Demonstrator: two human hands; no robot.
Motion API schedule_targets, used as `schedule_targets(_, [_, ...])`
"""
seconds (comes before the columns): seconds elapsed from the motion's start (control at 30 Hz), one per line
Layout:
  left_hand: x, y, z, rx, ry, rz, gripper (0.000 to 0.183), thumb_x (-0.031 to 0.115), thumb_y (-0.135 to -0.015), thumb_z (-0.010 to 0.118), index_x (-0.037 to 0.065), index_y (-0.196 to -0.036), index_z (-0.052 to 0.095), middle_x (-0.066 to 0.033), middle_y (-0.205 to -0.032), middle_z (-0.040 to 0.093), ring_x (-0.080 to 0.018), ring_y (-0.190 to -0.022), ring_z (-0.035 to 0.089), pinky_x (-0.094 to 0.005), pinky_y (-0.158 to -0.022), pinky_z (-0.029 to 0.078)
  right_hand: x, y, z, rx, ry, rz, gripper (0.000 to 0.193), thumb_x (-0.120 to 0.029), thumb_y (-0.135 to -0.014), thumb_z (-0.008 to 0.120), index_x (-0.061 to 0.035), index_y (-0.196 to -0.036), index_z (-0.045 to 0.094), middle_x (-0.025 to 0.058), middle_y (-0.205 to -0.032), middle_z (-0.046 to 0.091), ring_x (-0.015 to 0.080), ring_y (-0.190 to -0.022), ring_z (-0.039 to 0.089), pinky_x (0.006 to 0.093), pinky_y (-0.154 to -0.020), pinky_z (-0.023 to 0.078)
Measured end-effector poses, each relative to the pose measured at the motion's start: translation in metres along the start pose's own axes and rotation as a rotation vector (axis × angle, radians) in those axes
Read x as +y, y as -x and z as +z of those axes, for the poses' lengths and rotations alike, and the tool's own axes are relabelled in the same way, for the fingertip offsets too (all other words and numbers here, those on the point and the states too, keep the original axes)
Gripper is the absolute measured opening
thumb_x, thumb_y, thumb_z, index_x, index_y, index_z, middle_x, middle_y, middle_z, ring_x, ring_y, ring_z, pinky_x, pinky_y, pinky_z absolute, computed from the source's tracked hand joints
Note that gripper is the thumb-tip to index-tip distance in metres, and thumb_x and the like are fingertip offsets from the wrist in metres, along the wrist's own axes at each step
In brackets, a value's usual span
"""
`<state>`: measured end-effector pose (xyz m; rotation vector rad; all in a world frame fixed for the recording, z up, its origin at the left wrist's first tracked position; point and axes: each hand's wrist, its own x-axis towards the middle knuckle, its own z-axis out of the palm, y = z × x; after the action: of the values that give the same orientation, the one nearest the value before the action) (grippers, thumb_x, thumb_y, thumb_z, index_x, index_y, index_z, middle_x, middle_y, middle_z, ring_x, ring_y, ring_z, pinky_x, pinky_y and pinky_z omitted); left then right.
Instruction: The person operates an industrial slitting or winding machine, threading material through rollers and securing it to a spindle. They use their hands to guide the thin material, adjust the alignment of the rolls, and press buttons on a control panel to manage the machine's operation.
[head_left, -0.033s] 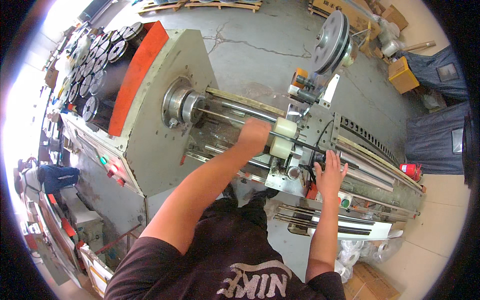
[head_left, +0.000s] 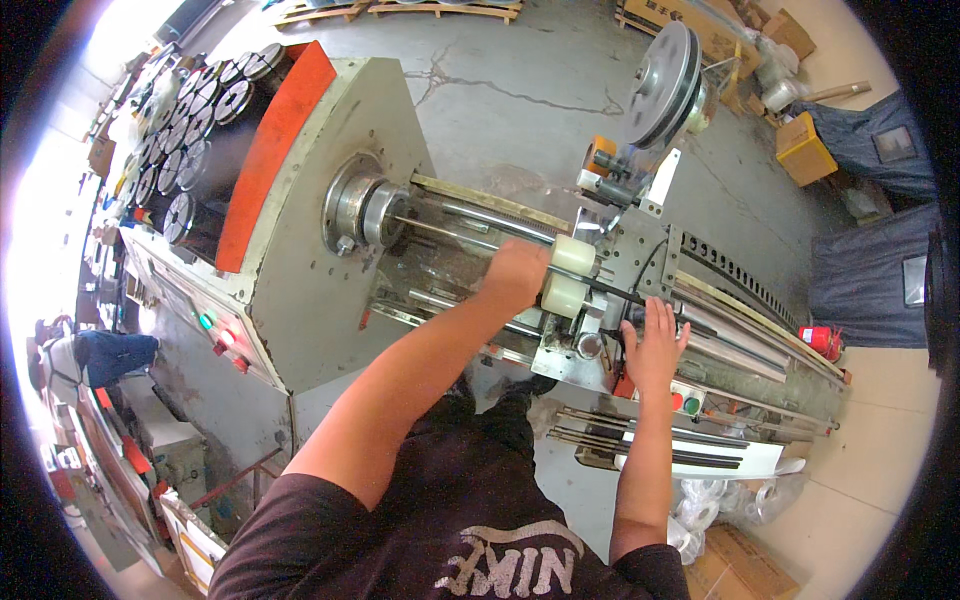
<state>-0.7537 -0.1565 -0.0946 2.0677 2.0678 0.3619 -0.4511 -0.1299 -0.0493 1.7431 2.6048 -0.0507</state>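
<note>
above gray floor (head_left: 490,140), rod (head_left: 612,289) runs through closed left grip (head_left: 516,272), under splayed right grip (head_left: 655,347).

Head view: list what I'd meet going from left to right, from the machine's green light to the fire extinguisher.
Green light → round metal chuck → left hand → white rollers → right hand → red fire extinguisher.

Looking down from the wearer's head through a wide lens. Facing past the shirt (head_left: 420,490) at six o'clock, onto the left hand (head_left: 517,272) near the centre and right hand (head_left: 655,345) just past three. Hanging close above the machine (head_left: 345,130), reaching farther floor (head_left: 520,60) at twelve, spools (head_left: 196,165) at ten. Bending straight edges toward the rim.
</note>
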Motion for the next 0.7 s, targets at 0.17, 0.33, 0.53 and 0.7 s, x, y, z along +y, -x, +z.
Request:
schedule_targets(0.17, [0.000, 0.002, 0.007, 0.097, 0.056, 0.048, 0.017, 0.011, -0.081, 0.070, 0.010, -0.098, 0.069, -0.0131, -0.098, 0.073, -0.0331, -0.100, 0.070, -0.0461, -0.092, 0.052, -0.036, -0.003, 0.009, 0.058, -0.004, -0.055, 0.065, -0.044, -0.102, 0.063, -0.0044, -0.153, 0.049, 0.0130, -0.157, 0.051, 0.0334, -0.150, 0.043, 0.0645, -0.125, 0.015])
schedule_targets(0.33, [-0.047, 0.012, 0.004, 0.162, 0.094, 0.080, 0.014, 0.013, -0.083, 0.066, 0.008, -0.096, 0.069, -0.0183, -0.095, 0.073, -0.0387, -0.095, 0.071, -0.0532, -0.084, 0.055, -0.067, -0.005, 0.012, 0.079, -0.066, -0.020, 0.058, -0.038, -0.106, 0.056, -0.0041, -0.152, 0.050, 0.0144, -0.159, 0.050, 0.0342, -0.151, 0.041, 0.0653, -0.125, 0.013])
schedule_targets(0.53, [-0.117, 0.027, -0.016, 0.042, -0.043, 0.025, 0.028, 0.013, -0.077, 0.074, 0.009, -0.104, 0.071, -0.0156, -0.100, 0.074, -0.0366, -0.098, 0.071, -0.0507, -0.090, 0.053, -0.077, -0.001, 0.026, 0.204, -0.061, 0.000, 0.051, -0.028, -0.106, 0.055, -0.0049, -0.151, 0.052, 0.0132, -0.157, 0.052, 0.0329, -0.150, 0.042, 0.0655, -0.125, 0.011])
schedule_targets(0.7, [-0.167, 0.038, -0.039, -0.094, -0.126, -0.052, 0.029, 0.019, -0.080, 0.078, 0.010, -0.107, 0.071, -0.0132, -0.102, 0.074, -0.0356, -0.101, 0.071, -0.0493, -0.094, 0.052, -0.080, -0.004, 0.043, 0.241, 0.017, 0.029, 0.052, -0.029, -0.104, 0.058, -0.0070, -0.151, 0.053, 0.0113, -0.154, 0.055, 0.0319, -0.149, 0.045, 0.0658, -0.125, 0.012])
